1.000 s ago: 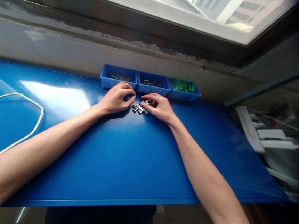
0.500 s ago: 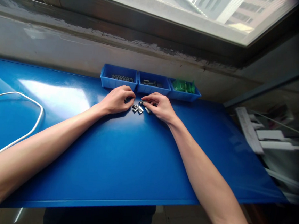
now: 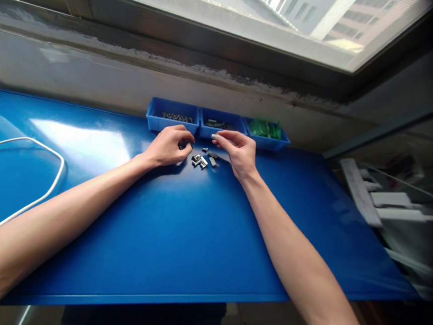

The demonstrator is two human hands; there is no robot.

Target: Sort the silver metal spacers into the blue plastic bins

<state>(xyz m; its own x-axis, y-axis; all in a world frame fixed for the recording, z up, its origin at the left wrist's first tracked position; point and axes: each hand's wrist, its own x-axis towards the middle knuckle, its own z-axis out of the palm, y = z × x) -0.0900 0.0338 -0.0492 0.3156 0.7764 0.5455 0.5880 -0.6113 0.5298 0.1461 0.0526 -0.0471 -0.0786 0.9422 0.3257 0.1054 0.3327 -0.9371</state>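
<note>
Under the window, your blue bench carries three small bins along its far edge and a white cable at left. Your left hand rests curled by the loose metal parts, its fingers' grip unclear. Your right hand pinches one small metal piece, lifted just before the middle bin; judging by the several parts lying unsorted, work remains.

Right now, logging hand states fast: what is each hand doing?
Left hand: curled, fingertips on a small part, grip unclear.
Right hand: pinching a small metal piece.
</note>
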